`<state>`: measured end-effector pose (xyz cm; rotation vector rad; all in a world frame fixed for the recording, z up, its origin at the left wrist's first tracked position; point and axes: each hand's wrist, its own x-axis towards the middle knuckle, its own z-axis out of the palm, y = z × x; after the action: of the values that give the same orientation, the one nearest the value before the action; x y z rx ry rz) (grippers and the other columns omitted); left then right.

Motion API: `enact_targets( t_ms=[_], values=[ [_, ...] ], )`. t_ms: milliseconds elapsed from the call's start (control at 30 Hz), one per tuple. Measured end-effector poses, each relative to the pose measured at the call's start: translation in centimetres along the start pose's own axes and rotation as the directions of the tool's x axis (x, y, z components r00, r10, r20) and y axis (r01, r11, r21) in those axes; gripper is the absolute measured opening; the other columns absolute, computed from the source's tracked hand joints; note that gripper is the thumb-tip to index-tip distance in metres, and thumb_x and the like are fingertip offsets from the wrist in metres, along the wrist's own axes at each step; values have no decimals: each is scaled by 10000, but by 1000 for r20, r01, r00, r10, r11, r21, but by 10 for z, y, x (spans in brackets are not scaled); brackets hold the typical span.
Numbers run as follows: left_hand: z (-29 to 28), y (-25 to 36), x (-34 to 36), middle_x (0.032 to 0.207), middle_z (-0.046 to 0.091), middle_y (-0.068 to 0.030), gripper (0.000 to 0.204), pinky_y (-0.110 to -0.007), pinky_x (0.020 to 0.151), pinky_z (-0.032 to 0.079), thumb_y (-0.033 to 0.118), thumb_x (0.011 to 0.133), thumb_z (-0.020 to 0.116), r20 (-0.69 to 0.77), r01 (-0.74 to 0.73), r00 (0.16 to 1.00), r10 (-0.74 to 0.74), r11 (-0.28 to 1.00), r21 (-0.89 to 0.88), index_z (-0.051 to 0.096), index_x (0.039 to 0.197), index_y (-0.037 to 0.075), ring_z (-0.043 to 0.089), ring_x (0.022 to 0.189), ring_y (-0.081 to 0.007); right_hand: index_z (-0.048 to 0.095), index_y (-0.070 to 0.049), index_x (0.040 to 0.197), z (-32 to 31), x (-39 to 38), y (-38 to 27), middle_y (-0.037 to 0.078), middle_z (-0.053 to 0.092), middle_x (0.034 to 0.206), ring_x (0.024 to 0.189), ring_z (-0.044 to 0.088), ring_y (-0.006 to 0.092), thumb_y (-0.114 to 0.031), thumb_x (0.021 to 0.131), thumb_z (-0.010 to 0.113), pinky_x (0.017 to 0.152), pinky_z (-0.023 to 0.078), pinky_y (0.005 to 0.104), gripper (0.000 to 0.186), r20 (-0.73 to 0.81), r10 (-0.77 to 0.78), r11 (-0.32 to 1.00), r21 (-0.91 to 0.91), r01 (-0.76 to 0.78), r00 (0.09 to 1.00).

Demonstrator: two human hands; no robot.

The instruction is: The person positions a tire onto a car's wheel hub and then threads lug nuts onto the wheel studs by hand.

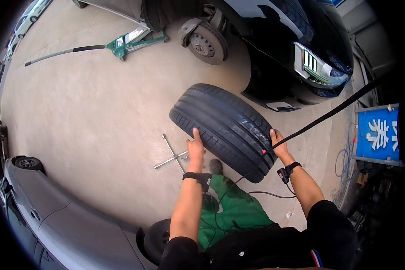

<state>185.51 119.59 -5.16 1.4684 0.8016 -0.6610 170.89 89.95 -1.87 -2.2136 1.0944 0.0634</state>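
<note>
A black tire (pixel 220 126) with a ribbed tread is lifted in front of me, tilted, over the pale floor. My left hand (pixel 195 146) grips its near left side, thumb on the tread. My right hand (pixel 278 144) holds its right end, close to a black cable (pixel 324 111) that crosses the view. A silver four-way lug wrench (pixel 168 162) lies on the floor beside my left hand. Beyond the tire, a black car (pixel 279 45) has an exposed brake disc (pixel 206 44) at its wheel position.
A green floor jack (pixel 119 46) with a long handle stands at the upper left, by the black car. A gray car (pixel 63 216) fills the lower left. A blue sign board (pixel 364 148) stands at the right, with loose cables (pixel 344 162) on the floor beside it.
</note>
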Motion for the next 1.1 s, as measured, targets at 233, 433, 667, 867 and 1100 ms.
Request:
enact_targets(
  t_ms=[233, 433, 667, 867, 1100],
  values=[
    [-22, 55, 46, 1326, 575, -247, 753, -382, 1024, 459, 365, 948, 731, 70, -371, 926, 372, 928, -30, 388, 1374, -154, 582, 1190, -295, 482, 10, 1411, 126, 59, -180, 245, 556, 1375, 1285, 506, 418, -491, 972, 546, 1084, 365, 531, 669, -111, -316, 891, -377, 254, 942],
    [-103, 150, 117, 1300, 602, -198, 690, -351, 1008, 467, 277, 950, 736, 188, -249, 954, 235, 967, 54, 393, 1380, -140, 606, 1146, -254, 569, -35, 1345, 132, 72, -246, 238, 638, 1275, 1220, 586, 391, -526, 1043, 408, 1034, 451, 460, 598, 36, -137, 990, -37, 139, 990],
    [-145, 254, 203, 1357, 519, -148, 701, -366, 690, 558, 477, 979, 640, 318, -76, 948, 22, 984, 160, 377, 1413, -8, 611, 1022, -251, 631, -62, 1235, 237, 125, -334, 222, 666, 1187, 1125, 602, 431, -456, 1024, 482, 980, 472, 490, 472, -335, -347, 937, -168, 307, 876],
    [-183, 329, 277, 1457, 420, -223, 902, -559, 958, 538, 545, 926, 687, 259, 28, 963, -75, 983, 180, 266, 1427, -76, 487, 1291, -349, 622, -12, 1241, 304, 137, -481, 228, 668, 1186, 1141, 613, 401, -456, 976, 547, 1042, 432, 488, 522, -235, -183, 958, -262, 119, 954],
    [-227, 378, 367, 1547, 314, -276, 1060, -616, 1023, 480, 693, 921, 574, 371, 80, 917, -148, 978, 192, 241, 1505, -125, 430, 1366, -406, 652, -51, 1296, 312, 176, -497, 194, 679, 1243, 1217, 605, 373, -624, 982, 453, 1068, 436, 472, 683, 146, -16, 1000, -16, 18, 989]
  ],
)
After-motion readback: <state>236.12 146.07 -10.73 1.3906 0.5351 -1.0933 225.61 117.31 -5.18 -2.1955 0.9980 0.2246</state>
